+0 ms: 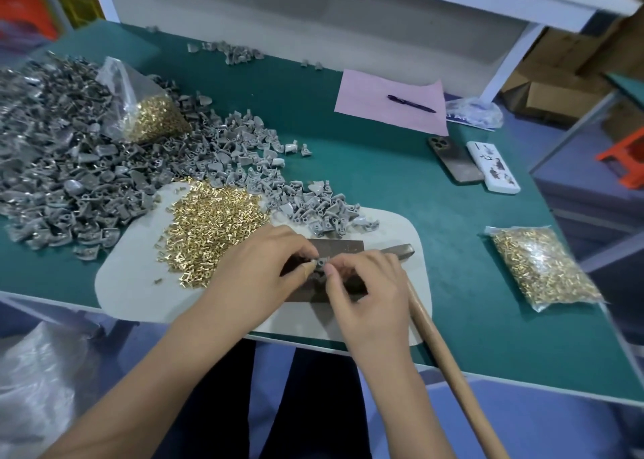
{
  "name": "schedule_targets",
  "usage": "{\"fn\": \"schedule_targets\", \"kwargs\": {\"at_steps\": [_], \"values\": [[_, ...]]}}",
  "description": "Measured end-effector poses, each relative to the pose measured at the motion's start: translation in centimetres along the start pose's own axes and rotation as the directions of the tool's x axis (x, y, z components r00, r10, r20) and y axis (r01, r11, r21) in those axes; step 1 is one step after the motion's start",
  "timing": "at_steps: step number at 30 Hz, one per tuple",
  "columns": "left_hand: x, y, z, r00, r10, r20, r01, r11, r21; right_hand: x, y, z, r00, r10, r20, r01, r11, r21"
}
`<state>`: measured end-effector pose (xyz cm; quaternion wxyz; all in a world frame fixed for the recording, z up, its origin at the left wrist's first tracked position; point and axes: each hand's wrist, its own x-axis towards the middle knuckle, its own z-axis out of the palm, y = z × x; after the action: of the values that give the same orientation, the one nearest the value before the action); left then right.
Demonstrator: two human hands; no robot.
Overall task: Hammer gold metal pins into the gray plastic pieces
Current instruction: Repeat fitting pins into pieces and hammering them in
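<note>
A small gray plastic piece (pixel 320 263) sits over a dark metal block (pixel 343 248) on a white mat (pixel 132 277). My left hand (pixel 258 270) pinches the piece from the left. My right hand (pixel 366 288) pinches it from the right, fingertips curled; whether a pin is between them is hidden. A hammer lies under my right hand, its metal head (pixel 400 249) on the block and its wooden handle (pixel 449 364) running toward me. Loose gold pins (pixel 212 228) are heaped on the mat, left of my hands. Gray pieces (pixel 313 211) lie just behind the block.
A large heap of gray pieces (pixel 69 166) covers the green table's left side, with an open bag of gold pins (pixel 156 120) on it. A sealed pin bag (pixel 543 267) lies right. Pink paper (pixel 383 106) with a pen (pixel 411 103), a phone (pixel 453 159) and a white box (pixel 493 166) sit farther back.
</note>
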<state>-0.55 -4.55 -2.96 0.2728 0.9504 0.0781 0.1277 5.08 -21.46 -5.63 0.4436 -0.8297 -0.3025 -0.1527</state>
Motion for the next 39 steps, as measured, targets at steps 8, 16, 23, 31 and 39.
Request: {"fn": "schedule_targets", "kwargs": {"at_steps": [8, 16, 23, 31, 39], "values": [[-0.2, -0.5, 0.6, 0.997, -0.07, -0.045, 0.065, 0.994, -0.092, 2.1, -0.5, -0.1, 0.978, 0.022, 0.206, 0.02, 0.979, -0.201], [-0.2, -0.6, 1.1, 0.988, -0.117, -0.102, 0.107, 0.989, -0.101, 4.9, -2.2, -1.4, 0.899, -0.064, 0.434, 0.254, 0.882, -0.397], [-0.4, -0.5, 1.1, 0.985, -0.101, -0.138, 0.093, 0.994, -0.064, 4.8, -1.9, -1.4, 0.909, -0.019, 0.416, 0.162, 0.936, -0.312], [-0.5, -0.5, 1.2, 0.984, -0.096, -0.148, 0.088, 0.994, -0.062, 3.4, -0.4, -0.8, 0.957, 0.004, 0.291, 0.044, 0.987, -0.157], [-0.5, -0.3, 1.1, 0.986, -0.107, -0.13, 0.101, 0.994, -0.051, 1.7, 0.4, -2.0, 0.987, 0.158, 0.044, -0.153, 0.984, -0.096]]}}
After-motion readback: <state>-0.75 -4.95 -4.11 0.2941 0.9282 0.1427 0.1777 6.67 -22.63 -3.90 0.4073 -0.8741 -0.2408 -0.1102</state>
